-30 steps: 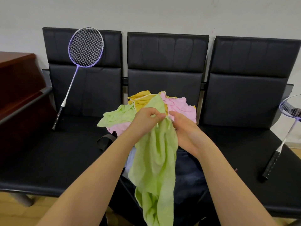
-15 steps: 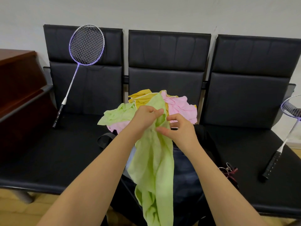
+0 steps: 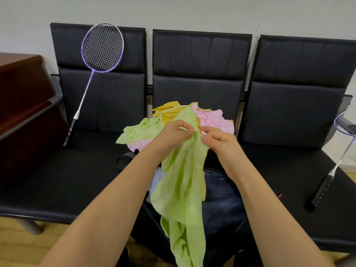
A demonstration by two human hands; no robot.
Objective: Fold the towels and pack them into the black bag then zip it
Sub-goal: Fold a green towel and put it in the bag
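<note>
A light green terry towel (image 3: 183, 182) is held up in front of the seats by both hands and hangs crumpled below them, its lower end reaching the bottom of the view. The left hand (image 3: 171, 134) is clenched around the upper edge of the towel, fingers curled over the cloth. The right hand (image 3: 215, 138) pinches the same edge just beside the left, thumb against the fingers. The two grips sit close together, probably so that the edge can be run out to the corners and the cloth opened flat for folding.

The towel is held above the black fabric bag (image 3: 221, 199), which rests on the middle seat of the black padded bench (image 3: 67, 180) and appears open; pale cloth shows inside at its left side, but what it is cannot be told. A black strap loop (image 3: 123, 160) lies on the seat to the left of the bag.

Behind the hands a loose heap of unfolded towels (image 3: 192, 120) in green, yellow and pink is piled at the back of the middle seat, within easy reach of the bag. No folded towel can be made out, so the task is judged to be at an early stage.

A purple-framed badminton racket (image 3: 90, 78) leans against the left backrest. A second purple racket (image 3: 339, 162) lies at the right end of the bench. A dark red wooden cabinet (image 3: 21, 105) stands at the left.
</note>
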